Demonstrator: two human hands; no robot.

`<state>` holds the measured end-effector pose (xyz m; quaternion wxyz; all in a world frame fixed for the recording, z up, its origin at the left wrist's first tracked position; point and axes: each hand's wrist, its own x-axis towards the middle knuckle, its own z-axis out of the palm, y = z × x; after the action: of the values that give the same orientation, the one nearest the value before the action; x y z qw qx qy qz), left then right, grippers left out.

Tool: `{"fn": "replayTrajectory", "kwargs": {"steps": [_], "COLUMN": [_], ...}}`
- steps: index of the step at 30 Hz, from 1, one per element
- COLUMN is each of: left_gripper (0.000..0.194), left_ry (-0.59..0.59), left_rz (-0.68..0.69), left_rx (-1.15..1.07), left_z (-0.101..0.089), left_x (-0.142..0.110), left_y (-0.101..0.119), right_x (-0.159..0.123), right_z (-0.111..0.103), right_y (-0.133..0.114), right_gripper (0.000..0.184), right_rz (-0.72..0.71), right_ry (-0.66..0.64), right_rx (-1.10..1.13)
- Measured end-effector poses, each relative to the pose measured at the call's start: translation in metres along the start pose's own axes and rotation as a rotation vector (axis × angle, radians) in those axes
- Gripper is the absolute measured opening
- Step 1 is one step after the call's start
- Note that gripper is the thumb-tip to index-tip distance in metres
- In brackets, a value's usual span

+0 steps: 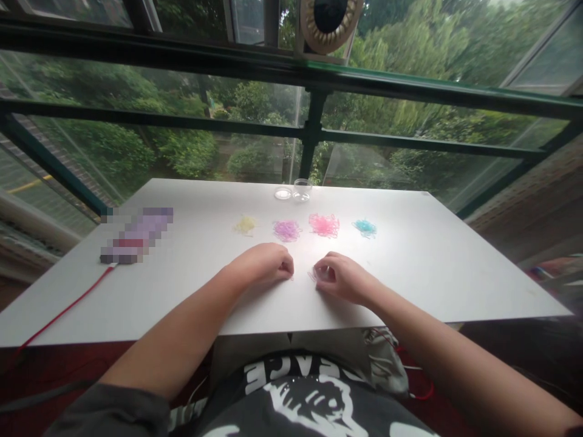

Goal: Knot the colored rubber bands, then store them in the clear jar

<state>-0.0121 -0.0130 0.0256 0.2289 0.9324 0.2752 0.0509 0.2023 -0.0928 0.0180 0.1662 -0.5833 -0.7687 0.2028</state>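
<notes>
My left hand [273, 262] rests low over the white table, its fingers curled together and the fingertips pointing down. Whatever they hold, if anything, is too small to make out. Opposite it, my right hand [346, 278] has its thumb and forefinger curved with a gap between the tips. A few thin pinkish loops [312, 275], which look like small rubber bands, lie at those fingertips. Beyond the hands are loose piles of similar thin loops: a yellow pile [246, 225], a purple pile [286, 230], a pink pile [324, 225] and a teal pile [365, 227].
A clear round tub [302, 191] and a clear lid [283, 193] stand at the far edge of the white table [191, 206]. On the left lies a blurred-out purple object [139, 235] with a red cable [68, 312]. Green window railings [314, 115] rise behind.
</notes>
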Motion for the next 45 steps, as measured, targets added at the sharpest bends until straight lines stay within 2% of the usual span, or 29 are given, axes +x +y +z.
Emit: {"fn": "replayTrajectory", "kwargs": {"steps": [5,10,14,19,22,25,30,33,38,41,45], "left_gripper": [0.016,0.036,0.045,0.043,0.040,0.039,0.035,0.031,0.025,0.022,0.020], "left_ry": [-0.040,-0.126,-0.169,-0.154,-0.144,-0.145,-0.150,-0.151,-0.147,-0.151,-0.150], "left_rz": [-0.004,-0.113,-0.199,-0.261,-0.259,-0.259,-0.317,-0.360,-0.377,-0.381,-0.393], "left_rx": [-0.082,-0.216,-0.306,-0.283,-0.233,-0.217,-0.229,-0.216,-0.210,-0.203,-0.190], "left_z": [-0.007,-0.017,-0.022,-0.024,-0.025,-0.026,-0.026,-0.025,-0.025,-0.025,-0.023], "left_x": [-0.005,-0.013,-0.018,-0.018,-0.018,-0.019,-0.022,-0.024,-0.024,-0.024,-0.025], "left_y": [-0.003,-0.006,-0.011,-0.011,-0.010,-0.010,-0.011,-0.011,-0.008,-0.007,-0.006], "right_x": [-0.016,-0.027,-0.014,0.028,0.046,0.052,0.049,0.047,0.051,0.054,0.056], "right_z": [0.006,0.007,-0.004,-0.020,-0.022,-0.020,-0.018,-0.019,-0.018,-0.016,-0.017], "right_y": [0.006,0.009,0.011,0.016,0.018,0.019,0.019,0.019,0.022,0.022,0.017], "right_gripper": [0.019,0.017,0.015,0.031,0.028,0.019,0.013,0.010,0.007,0.008,0.007], "right_rz": [0.046,0.069,0.022,-0.222,-0.341,-0.395,-0.348,-0.249,-0.097,-0.108,-0.240], "right_ry": [0.149,0.214,0.091,-0.118,-0.227,-0.259,-0.249,-0.253,-0.272,-0.240,-0.089], "right_rx": [0.003,0.018,0.065,0.076,0.022,0.013,0.057,0.174,0.539,0.698,0.787]}}
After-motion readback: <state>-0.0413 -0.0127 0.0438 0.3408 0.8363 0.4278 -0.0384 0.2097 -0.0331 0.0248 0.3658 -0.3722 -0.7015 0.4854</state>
